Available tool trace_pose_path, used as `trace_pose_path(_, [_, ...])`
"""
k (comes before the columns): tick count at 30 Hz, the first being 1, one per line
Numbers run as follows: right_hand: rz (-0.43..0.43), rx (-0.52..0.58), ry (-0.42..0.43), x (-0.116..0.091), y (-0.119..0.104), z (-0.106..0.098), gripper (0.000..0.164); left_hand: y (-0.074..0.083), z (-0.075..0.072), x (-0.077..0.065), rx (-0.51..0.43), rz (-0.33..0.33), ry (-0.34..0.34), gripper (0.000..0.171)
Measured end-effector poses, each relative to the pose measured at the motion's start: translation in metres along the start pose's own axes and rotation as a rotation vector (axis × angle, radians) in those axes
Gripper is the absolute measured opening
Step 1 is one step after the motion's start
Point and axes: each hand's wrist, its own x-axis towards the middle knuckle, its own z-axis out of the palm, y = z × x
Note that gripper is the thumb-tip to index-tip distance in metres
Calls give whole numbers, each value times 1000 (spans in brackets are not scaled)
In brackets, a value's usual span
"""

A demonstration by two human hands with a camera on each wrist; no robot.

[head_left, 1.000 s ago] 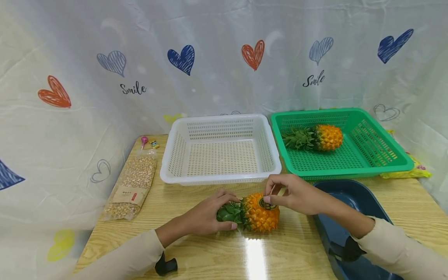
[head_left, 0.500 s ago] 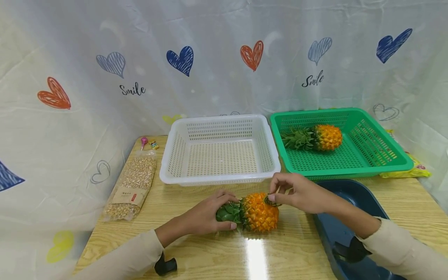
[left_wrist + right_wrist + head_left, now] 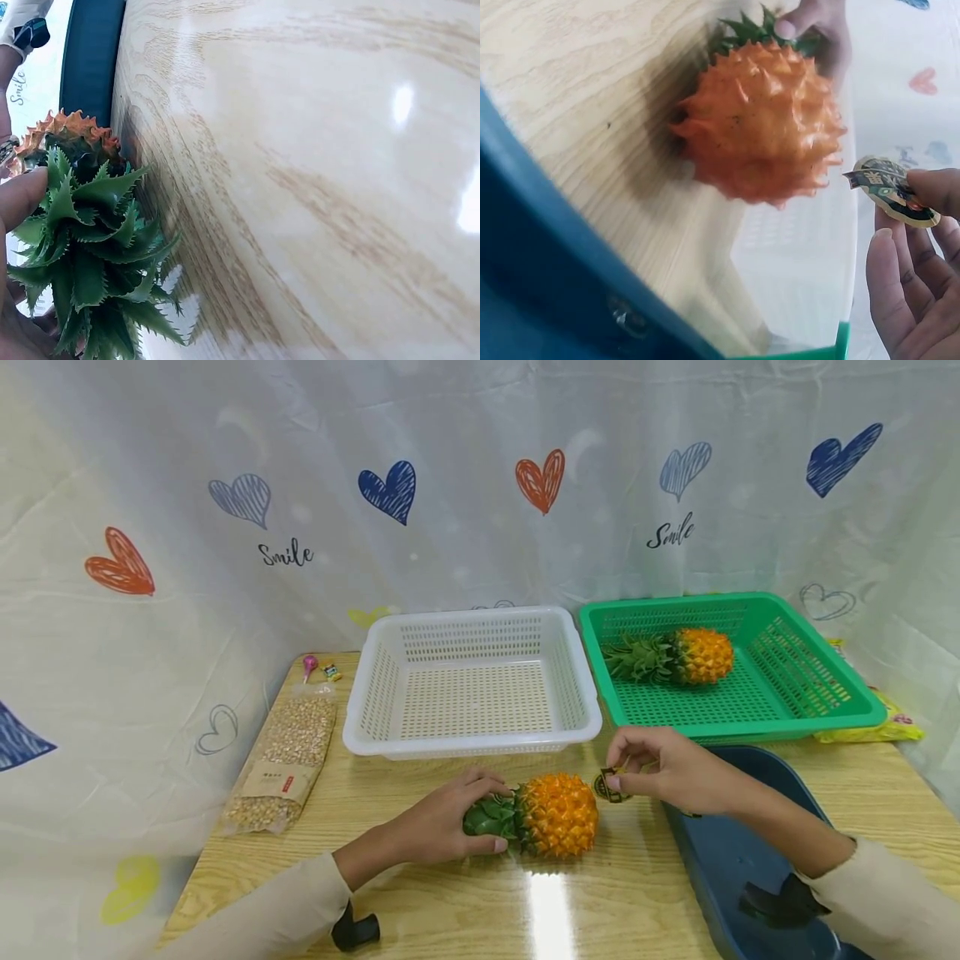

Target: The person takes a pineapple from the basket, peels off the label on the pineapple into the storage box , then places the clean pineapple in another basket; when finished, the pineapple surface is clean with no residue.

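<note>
On the table lies a small orange pineapple (image 3: 558, 817) with a green leafy crown (image 3: 97, 255). My left hand (image 3: 450, 818) grips it by the crown, thumb on the near side and fingers over the far side. To the right of the fruit, my right hand (image 3: 667, 768) pinches a round black-and-gold sticker (image 3: 889, 191) between thumb and finger. The sticker is apart from the spiky skin, as the right wrist view shows. Part of the crown is hidden under my left hand in the head view.
A white basket (image 3: 472, 747) stands behind the pineapple. Beside it, a green basket (image 3: 750, 731) holds another pineapple (image 3: 703, 656). Under my right forearm is a dark blue tub (image 3: 693, 868). A bag of corn kernels (image 3: 288, 743), a lollipop (image 3: 310, 663) and a small candy (image 3: 332, 672) lie left.
My right hand has drawn the sticker off the pineapple's skin and moved right with it. My left hand has stayed on the crown, and the pineapple lies where it was.
</note>
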Motion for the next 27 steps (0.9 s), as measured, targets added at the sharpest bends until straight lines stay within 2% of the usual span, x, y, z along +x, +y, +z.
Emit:
trace_pose_path(12, [-14,5,30,-22,19,-15,18,-3,2,0,-4,-4,-2,59])
trace_pose_path(19, [23,-16,24,-37,29,-25,27,-2,2,1,2,-3,-6,60])
trace_pose_path(27, [61,-40,5,-49,38,-33,26,-3,1,2,-3,-5,-19,59])
